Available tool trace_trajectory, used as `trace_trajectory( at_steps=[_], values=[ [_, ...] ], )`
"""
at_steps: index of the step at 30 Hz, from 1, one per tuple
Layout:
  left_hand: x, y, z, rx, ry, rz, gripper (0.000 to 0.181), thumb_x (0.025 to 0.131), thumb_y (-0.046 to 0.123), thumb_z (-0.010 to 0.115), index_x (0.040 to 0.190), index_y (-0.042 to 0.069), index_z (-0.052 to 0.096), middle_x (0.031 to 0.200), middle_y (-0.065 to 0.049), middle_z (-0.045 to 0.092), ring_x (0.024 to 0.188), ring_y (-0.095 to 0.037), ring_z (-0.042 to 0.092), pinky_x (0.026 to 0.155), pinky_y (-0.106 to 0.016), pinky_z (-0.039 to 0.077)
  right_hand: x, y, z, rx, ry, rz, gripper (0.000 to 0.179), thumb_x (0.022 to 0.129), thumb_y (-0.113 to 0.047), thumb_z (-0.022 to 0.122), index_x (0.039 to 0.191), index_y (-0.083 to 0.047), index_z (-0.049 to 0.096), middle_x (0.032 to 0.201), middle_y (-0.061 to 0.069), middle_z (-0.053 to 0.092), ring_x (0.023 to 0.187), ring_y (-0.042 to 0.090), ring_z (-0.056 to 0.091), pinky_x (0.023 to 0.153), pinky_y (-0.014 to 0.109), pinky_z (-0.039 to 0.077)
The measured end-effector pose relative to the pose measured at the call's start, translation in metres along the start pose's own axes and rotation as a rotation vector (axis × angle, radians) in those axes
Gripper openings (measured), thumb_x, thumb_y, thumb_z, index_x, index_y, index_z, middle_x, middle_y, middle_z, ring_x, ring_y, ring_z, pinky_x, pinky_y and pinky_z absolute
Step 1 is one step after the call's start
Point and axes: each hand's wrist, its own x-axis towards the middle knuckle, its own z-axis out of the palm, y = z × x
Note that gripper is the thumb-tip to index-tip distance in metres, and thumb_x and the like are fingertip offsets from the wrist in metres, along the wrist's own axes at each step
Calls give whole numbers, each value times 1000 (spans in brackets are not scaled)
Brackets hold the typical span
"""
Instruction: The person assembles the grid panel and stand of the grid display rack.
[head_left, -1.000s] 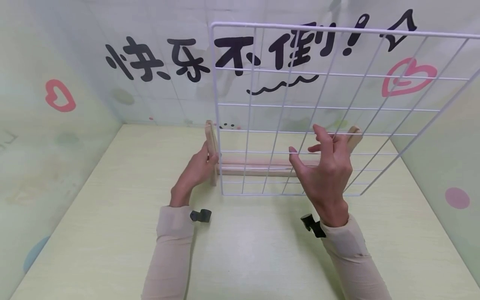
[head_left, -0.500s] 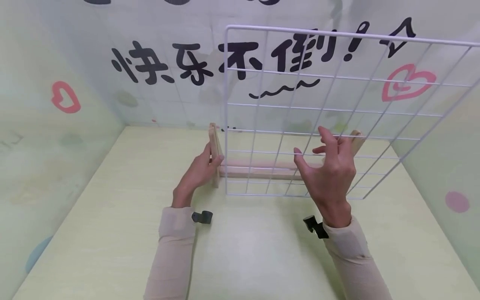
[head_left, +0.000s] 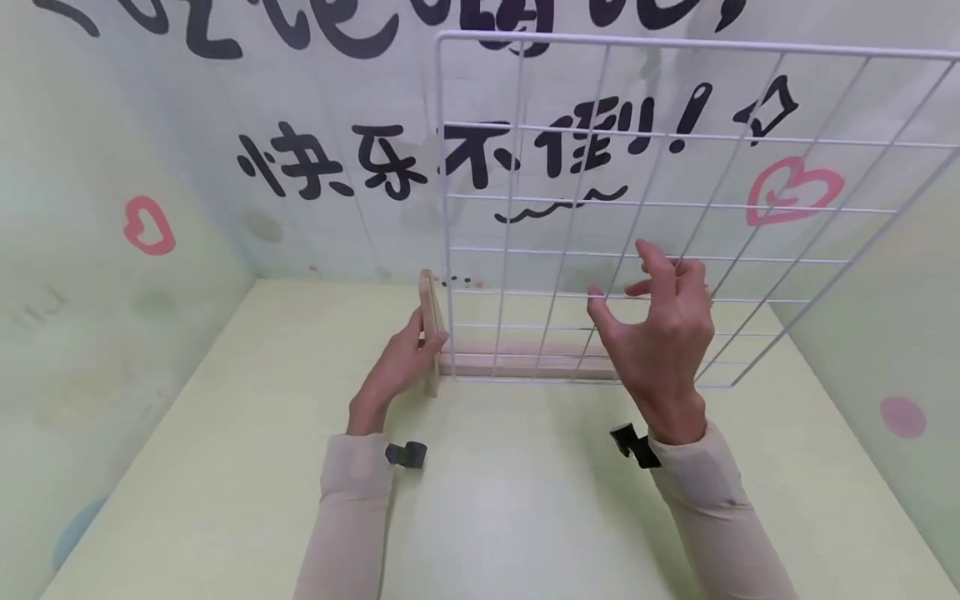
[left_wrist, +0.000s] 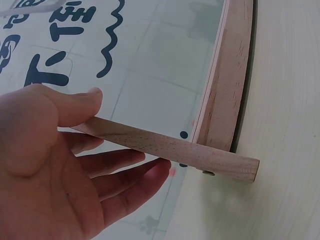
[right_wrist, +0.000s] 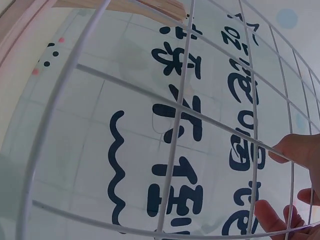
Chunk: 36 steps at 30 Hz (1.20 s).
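Note:
My left hand (head_left: pixel 397 362) grips a flat wooden side piece (head_left: pixel 430 302) of a low wooden frame. In the left wrist view its thumb lies on one face of that piece, with the fingers beneath. A wooden crossbar (left_wrist: pixel 227 85) meets the piece at a right angle. On the right, my right hand (head_left: pixel 660 333) holds a white wire grid panel (head_left: pixel 573 201) upright and raised, its fingers bent among the wires. The panel's lower edge overlaps the crossbar in the head view. Behind the right hand, the frame's other end is hidden.
Pale tabletop (head_left: pixel 495 500) extends in front of the frame and to both sides. A printed backdrop (head_left: pixel 345 237) with black characters and pink hearts closes off the back and sides. The grid panel reaches past the right edge of the head view.
The head view has tilted upward, showing more backdrop. The grid panel's lower edge has risen relative to the crossbar, with the right hand. The left hand keeps its grip on the side piece.

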Motion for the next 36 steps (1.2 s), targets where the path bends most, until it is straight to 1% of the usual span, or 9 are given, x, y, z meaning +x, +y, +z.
trace_trajectory(
  at_steps=[2,7,10,15,22,26,31,36],
  values=[
    [-2,-2,2,1,-7,-5,69,106,36,44,160,16,7,158,-22,31,137,-41,44,103,-56,45,3,-1,0,-8,-5,-4,52,78,-21,80,124,-4,60,94,26,57,74,33,68,65,53,47],
    [-7,-3,7,2,-4,-19,69,106,35,44,160,15,7,159,-21,29,136,-42,45,102,-57,45,12,-3,-1,-20,0,-33,52,79,-22,79,124,-4,60,94,26,57,73,32,69,63,53,47],
    [-9,0,6,15,16,-13,69,105,35,45,160,14,8,159,-21,30,135,-43,46,101,-57,45,21,-6,0,-27,9,-55,51,80,-22,79,124,-5,60,94,26,56,73,32,68,61,52,48],
    [-10,3,2,29,33,2,70,105,34,46,160,11,9,158,-22,31,134,-44,46,103,-56,45,36,-10,0,-43,31,-68,51,81,-24,78,125,-6,60,94,25,56,72,32,66,62,52,49],
    [-9,2,3,36,45,13,71,105,36,46,160,12,9,158,-21,31,134,-43,47,103,-57,45,53,-15,0,-57,47,-63,51,82,-27,78,126,-7,61,95,24,56,71,33,63,60,51,48],
    [-11,1,4,41,54,17,70,105,35,48,160,11,11,158,-22,32,134,-44,47,102,-57,45,60,-19,1,-54,49,-77,51,83,-26,78,127,-7,61,94,24,56,70,34,61,60,51,47],
    [-15,1,4,31,60,33,71,105,33,49,159,9,11,156,-24,33,132,-45,49,101,-57,46,67,-24,2,-64,57,-74,52,83,-27,78,129,-8,60,94,24,56,70,34,59,62,52,48],
    [-15,1,4,29,62,36,71,105,34,48,159,9,11,156,-24,33,132,-44,48,103,-57,44,72,-26,5,-62,65,-66,53,83,-27,79,129,-9,60,95,23,56,70,34,59,62,52,48]
  ],
)
